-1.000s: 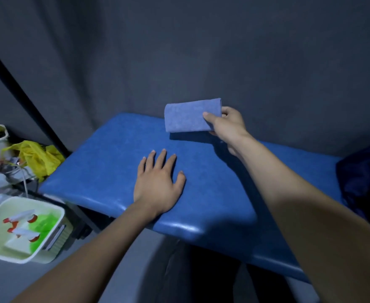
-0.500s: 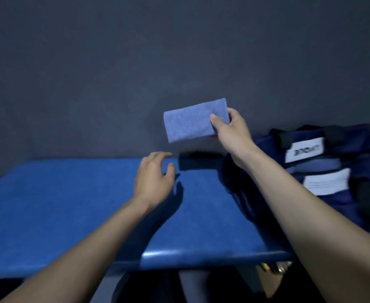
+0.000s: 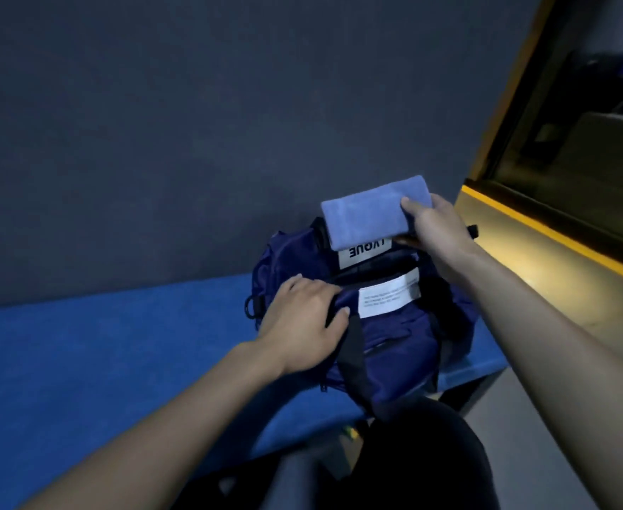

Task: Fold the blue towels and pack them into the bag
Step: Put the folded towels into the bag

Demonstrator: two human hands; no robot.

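Observation:
A folded light-blue towel [image 3: 370, 213] hangs in the air just above the far side of a dark navy bag [image 3: 391, 347]. My right hand [image 3: 438, 230] pinches the towel's right end between thumb and fingers. The bag sits at the right end of the blue padded bench [image 3: 100, 362] and carries two white labels. Its top opening shows as a dark slit between the labels. My left hand [image 3: 302, 322] grips the near edge of that opening at the bag's left side, fingers curled over the fabric.
A dark grey wall rises directly behind the bench. To the right stands a yellow-framed ledge [image 3: 545, 230] with dim objects behind it. A black bag strap [image 3: 354, 358] runs down the bag's front. The bench's front edge is close to my body.
The view has swung right onto the bag. My right hand carried the towel over the bag. My left hand left the bench and took hold of the bag's opening.

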